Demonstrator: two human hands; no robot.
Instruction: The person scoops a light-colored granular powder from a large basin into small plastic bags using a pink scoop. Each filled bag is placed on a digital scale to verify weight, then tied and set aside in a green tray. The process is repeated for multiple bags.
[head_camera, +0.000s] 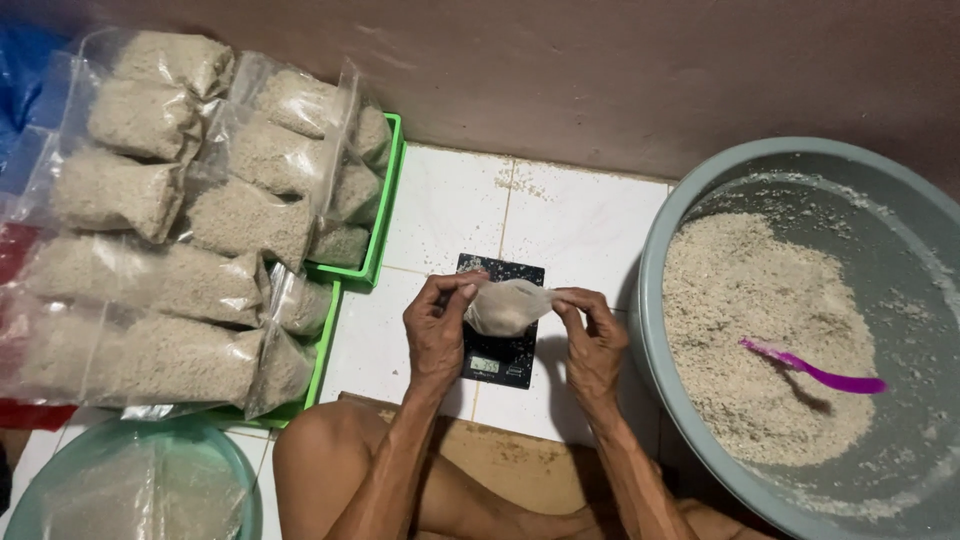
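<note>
pinching a small clear grain-filled plastic bag (505, 305) between left hand (437, 335) and right hand (593, 345), we have many filled bags (190, 220) stacked; loose grain (750, 330) remains.

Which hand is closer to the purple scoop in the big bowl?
The right hand. It pinches the small bag just beside the grey basin where the purple scoop lies. The left hand holds the bag's far end.
</note>
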